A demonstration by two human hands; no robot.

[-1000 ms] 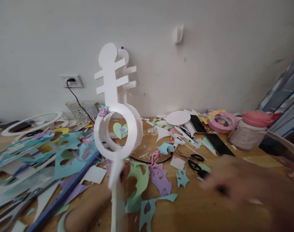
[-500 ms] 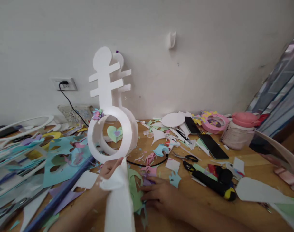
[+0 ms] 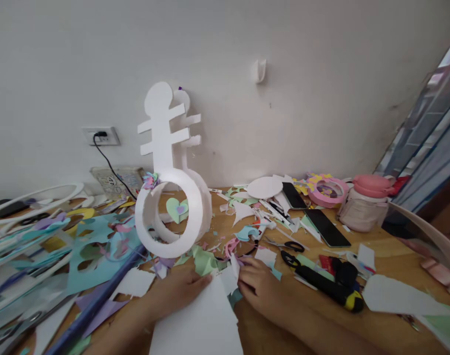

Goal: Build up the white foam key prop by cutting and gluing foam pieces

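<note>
A white sheet of paper or thin foam [image 3: 197,323] lies at the bottom middle, broad face up. My left hand [image 3: 180,292] grips its far left edge, thumb on top. At the far right corner my right hand [image 3: 263,291] is closed, its fingertips at an upright white flap [image 3: 234,268]; whether the flap is part of the sheet I cannot tell. Green paper scraps [image 3: 205,260] lie just beyond both hands. Behind them stands a white cut-out figure [image 3: 161,133] on a ring-shaped base [image 3: 197,217], with a green paper heart [image 3: 176,209] visible through the ring.
A blue rod [image 3: 99,301] and holed blue paper [image 3: 87,256] are on the left. To the right lie black-handled scissors [image 3: 293,245], a black-and-yellow tool [image 3: 328,286], phones [image 3: 326,227], pink tape [image 3: 328,195] and a pink-lidded jar [image 3: 365,207]. Paper scraps cover the wooden table [image 3: 272,335].
The white sheet has turned from nearly edge-on to lying broad face up. My right hand has left the green scraps and closed at the flap. My left hand has shifted slightly down.
</note>
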